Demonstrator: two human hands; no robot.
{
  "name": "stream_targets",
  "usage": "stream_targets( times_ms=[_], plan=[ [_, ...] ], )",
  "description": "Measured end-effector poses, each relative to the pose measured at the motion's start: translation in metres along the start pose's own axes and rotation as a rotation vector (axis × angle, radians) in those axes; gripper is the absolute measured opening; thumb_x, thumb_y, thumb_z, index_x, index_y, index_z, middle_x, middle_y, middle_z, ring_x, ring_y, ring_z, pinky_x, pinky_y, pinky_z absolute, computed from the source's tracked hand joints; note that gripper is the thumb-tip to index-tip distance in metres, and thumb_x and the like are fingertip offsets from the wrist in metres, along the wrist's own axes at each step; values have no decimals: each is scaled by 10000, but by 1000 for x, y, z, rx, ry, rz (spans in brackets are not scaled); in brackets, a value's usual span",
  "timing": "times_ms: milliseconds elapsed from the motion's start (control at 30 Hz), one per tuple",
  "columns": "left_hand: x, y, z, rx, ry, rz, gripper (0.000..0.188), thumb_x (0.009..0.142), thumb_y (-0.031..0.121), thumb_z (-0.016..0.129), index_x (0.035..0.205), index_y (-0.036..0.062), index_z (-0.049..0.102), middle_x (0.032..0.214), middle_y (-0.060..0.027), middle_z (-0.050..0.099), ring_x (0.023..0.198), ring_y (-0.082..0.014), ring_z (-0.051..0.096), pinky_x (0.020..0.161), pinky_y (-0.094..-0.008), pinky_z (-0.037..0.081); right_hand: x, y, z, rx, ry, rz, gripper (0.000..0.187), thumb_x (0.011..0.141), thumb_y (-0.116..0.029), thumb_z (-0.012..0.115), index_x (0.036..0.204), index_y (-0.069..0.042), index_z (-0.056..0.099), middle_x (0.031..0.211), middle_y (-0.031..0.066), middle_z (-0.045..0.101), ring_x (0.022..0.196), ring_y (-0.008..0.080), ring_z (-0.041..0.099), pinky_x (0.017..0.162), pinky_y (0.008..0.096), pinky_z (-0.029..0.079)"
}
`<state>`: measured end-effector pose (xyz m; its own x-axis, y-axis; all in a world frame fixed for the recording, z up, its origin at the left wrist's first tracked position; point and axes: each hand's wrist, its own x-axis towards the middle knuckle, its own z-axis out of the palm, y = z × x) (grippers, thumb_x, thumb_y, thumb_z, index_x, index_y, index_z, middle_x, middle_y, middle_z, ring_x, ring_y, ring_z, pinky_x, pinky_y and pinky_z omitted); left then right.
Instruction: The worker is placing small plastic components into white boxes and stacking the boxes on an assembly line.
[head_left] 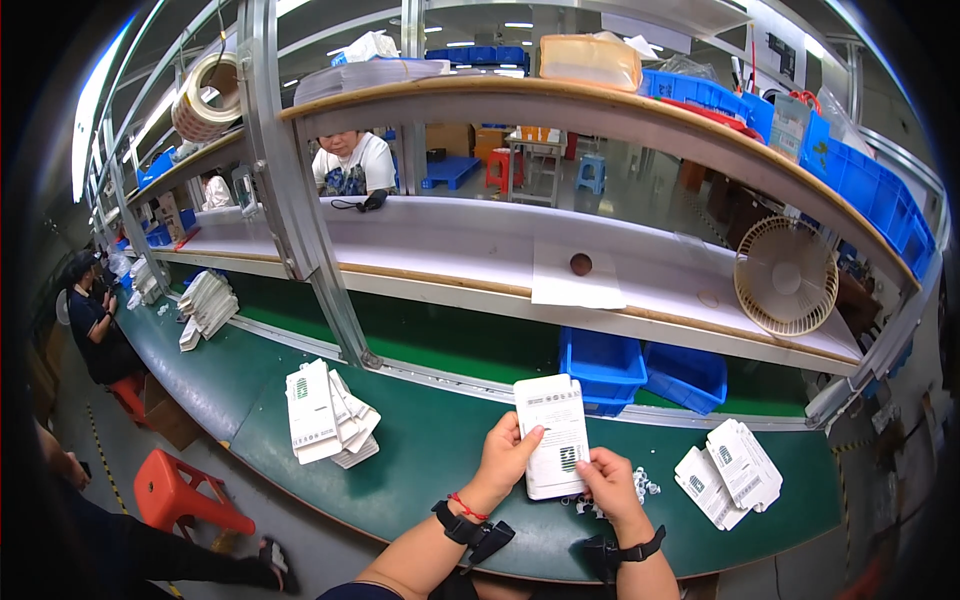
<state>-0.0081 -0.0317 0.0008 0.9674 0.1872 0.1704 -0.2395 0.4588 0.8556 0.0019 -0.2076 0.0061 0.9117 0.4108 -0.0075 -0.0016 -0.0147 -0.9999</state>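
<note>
White flat carton [553, 415] with dark green print held up between both hands, above the green worktop [440, 425]

Its left edge is pinched by the left hand [503, 455], thumb laid across the front face, other fingers mostly hidden behind; its lower right corner is pinched by the right hand [611, 483], thumb on the front

Black straps worn on both wrists; a red cord [466, 507] also worn on the left one

Small white parts [645, 486] scattered on the worktop, just beside and behind the right hand; their kind cannot be made out

To the left of the hands, well apart, an uneven stack of similar cartons [318, 415] is seen; to the right, a smaller overlapping group [735, 468]

Beyond the hands, two blue bins [602, 362] are set side by side, the right one tilted; above these, a beige basket [787, 276] is placed on the white shelf [450, 250], to the right
</note>
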Motion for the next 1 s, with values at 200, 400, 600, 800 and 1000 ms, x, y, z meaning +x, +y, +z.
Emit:
stream_targets(
  times_ms=[200,400,600,800,1000],
  plan=[
    [-3,9,3,18,-126,-244,182,807,85,609,975,27,570,846,-55,620,638,-71,552,514,-190,434,11,8,-16,228,296,-250,94,848,-88,553,813,-3,573,720,25,595,573,44,512,517,189,416],
    [0,1,-7,-184,19,-218,192,821,102,599,983,4,567,826,-53,609,618,-92,570,495,-187,455,7,-4,-13,420,29,-169,193,812,-108,585,956,15,550,841,98,612,649,125,583,476,215,480],
    [-4,-1,1,-274,-157,-343,236,834,98,577,1044,-3,537,893,-87,615,682,-134,592,584,-229,487,4,3,-6,317,86,-109,204,825,-90,567,992,24,545,801,97,607,638,140,578,480,235,492],
    [-3,-5,-4,20,-279,-400,266,810,154,621,1032,14,579,903,-57,619,724,-88,554,601,-201,451,11,0,-31,612,269,-195,95,834,-95,560,873,-8,555,720,65,571,550,111,525,440,236,441],
    [-25,44,-27,249,-209,-121,161,827,123,599,932,2,604,794,-8,589,687,-47,503,602,-187,412,10,-6,-41,474,177,-29,118,804,-125,604,843,-22,562,630,49,558,464,79,473,399,202,382]
  ],
)
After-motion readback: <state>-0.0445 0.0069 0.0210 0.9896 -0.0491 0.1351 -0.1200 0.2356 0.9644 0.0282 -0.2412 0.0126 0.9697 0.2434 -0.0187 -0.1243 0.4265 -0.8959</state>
